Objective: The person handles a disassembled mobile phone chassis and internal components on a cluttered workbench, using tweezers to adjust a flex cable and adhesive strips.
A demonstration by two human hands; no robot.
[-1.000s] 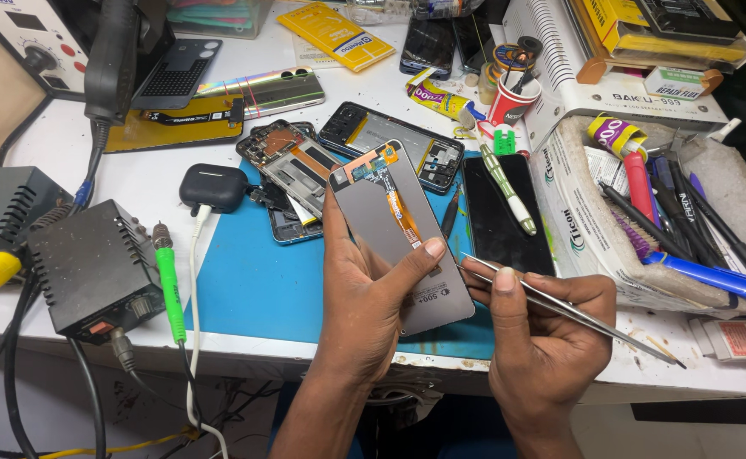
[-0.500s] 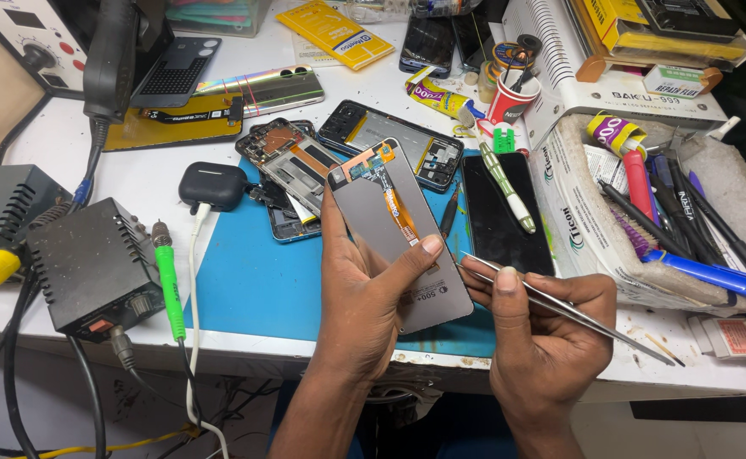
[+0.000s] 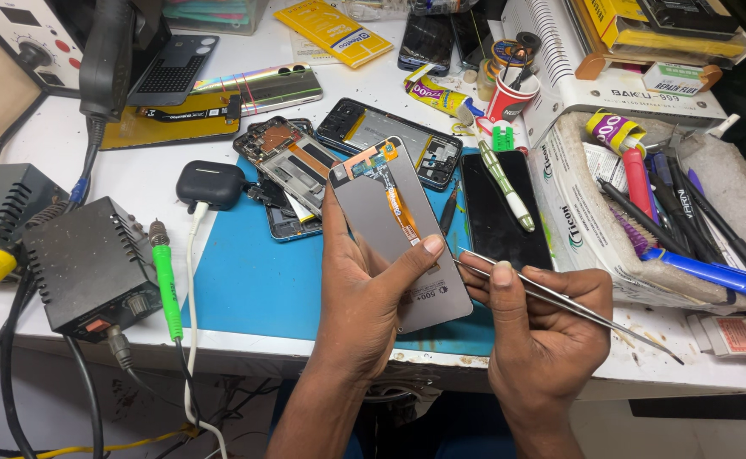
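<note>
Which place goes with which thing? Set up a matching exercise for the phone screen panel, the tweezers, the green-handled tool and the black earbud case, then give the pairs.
Things:
1. phone screen panel
2. tweezers
3. green-handled tool
4. black earbud case

Places:
A. on the white table beside the blue mat's left edge
B. in the right hand
C. in the left hand
D. on the table above the mat's top left corner

Pairs: 1-C, 2-B, 3-A, 4-D

Left hand point(image 3: 364, 297) holds a grey phone screen point(image 3: 398, 234), back up, orange ribbon showing. Right hand point(image 3: 543, 327) pinches tweezers point(image 3: 560, 297) beside it, above a cluttered desk point(image 3: 220, 178).
</note>
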